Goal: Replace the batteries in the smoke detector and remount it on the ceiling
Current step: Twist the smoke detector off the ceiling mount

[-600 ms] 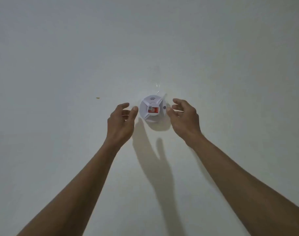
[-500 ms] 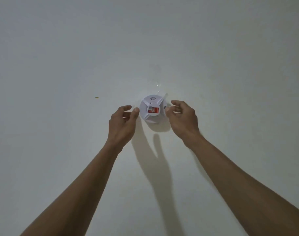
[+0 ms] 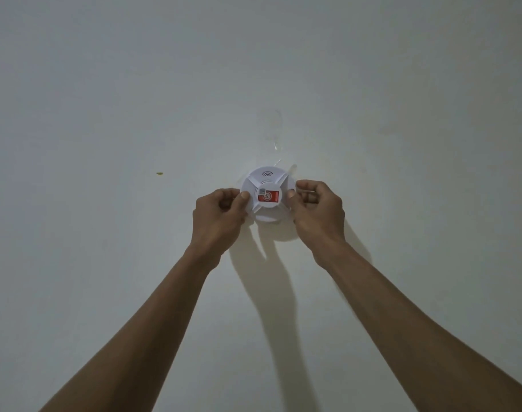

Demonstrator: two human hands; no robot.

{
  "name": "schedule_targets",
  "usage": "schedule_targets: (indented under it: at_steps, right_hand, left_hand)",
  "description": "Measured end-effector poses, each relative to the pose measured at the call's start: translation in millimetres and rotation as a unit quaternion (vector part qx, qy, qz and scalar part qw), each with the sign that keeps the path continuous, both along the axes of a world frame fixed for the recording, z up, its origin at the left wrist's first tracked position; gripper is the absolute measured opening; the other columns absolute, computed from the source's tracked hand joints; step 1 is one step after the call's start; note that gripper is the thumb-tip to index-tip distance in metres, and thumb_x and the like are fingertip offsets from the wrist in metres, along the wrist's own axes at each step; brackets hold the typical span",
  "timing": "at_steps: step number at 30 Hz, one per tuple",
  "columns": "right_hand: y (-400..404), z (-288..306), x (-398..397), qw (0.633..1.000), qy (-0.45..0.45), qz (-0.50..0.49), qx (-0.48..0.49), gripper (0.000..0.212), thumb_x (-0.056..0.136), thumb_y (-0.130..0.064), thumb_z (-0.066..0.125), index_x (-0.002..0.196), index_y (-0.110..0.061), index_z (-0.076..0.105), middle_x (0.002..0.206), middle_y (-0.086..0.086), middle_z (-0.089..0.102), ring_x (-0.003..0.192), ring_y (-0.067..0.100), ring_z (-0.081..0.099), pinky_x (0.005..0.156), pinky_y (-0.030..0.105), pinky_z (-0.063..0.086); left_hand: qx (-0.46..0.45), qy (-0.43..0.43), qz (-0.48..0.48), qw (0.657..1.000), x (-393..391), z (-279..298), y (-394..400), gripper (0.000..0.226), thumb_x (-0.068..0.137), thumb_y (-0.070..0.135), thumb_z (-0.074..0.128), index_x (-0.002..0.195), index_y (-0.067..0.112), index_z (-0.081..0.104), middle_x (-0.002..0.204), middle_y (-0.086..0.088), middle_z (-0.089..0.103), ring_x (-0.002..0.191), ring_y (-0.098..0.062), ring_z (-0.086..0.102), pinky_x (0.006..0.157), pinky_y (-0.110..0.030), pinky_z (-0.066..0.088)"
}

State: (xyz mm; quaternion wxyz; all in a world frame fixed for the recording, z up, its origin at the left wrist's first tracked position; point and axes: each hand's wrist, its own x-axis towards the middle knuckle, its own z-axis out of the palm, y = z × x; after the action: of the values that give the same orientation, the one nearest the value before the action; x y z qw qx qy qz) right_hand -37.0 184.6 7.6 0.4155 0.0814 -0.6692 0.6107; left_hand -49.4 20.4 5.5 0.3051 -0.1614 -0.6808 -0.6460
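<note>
A round white smoke detector with a red sticker at its centre sits against the plain white ceiling. My left hand grips its left rim with thumb and fingers. My right hand grips its right rim the same way. Both arms reach up from the bottom of the view. Clear tape strips show on the ceiling just above the detector.
A small yellowish speck marks the ceiling to the left of the detector. Shadows of my arms fall on the ceiling below the detector. Nothing else hangs from the ceiling in view.
Both hands have moved inward and closed their fingers onto the detector's rim; earlier they hovered beside it with fingers apart.
</note>
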Motion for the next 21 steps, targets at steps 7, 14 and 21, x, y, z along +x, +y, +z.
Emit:
schedule_targets:
  at_steps: [7, 14, 21]
  right_hand:
    - [-4, 3, -3, 0.998, -0.005, 0.046, -0.042, 0.018, 0.09, -0.026, 0.069, 0.107, -0.02, 0.068, 0.094, -0.003, 0.072, 0.092, 0.017, 0.071, 0.081, 0.044, 0.061]
    - [0, 2, 11, 0.992, 0.015, 0.104, -0.067, 0.024, 0.093, -0.019, 0.068, 0.115, -0.01, 0.068, 0.101, 0.005, 0.07, 0.094, 0.021, 0.073, 0.078, 0.041, 0.063]
    - [-5, -47, 45, 0.985, -0.009, 0.15, -0.087, 0.024, 0.094, -0.015, 0.067, 0.115, -0.004, 0.068, 0.1, 0.004, 0.07, 0.091, 0.02, 0.074, 0.075, 0.033, 0.062]
  left_hand:
    - [0.033, 0.007, -0.036, 0.999, 4, 6, 1, 0.014, 0.098, 0.024, 0.067, 0.086, 0.018, 0.074, 0.074, -0.001, 0.07, 0.067, -0.014, 0.061, 0.091, -0.049, 0.061]
    - [0.06, 0.018, -0.091, 0.994, 21, 7, 0, 0.017, 0.099, 0.02, 0.064, 0.108, 0.006, 0.067, 0.1, -0.012, 0.077, 0.099, -0.026, 0.076, 0.08, -0.037, 0.064]
    - [0.062, -0.01, -0.126, 0.99, 57, -42, -9, 0.021, 0.097, 0.014, 0.066, 0.116, 0.005, 0.068, 0.107, -0.016, 0.076, 0.098, -0.027, 0.077, 0.083, -0.036, 0.063]
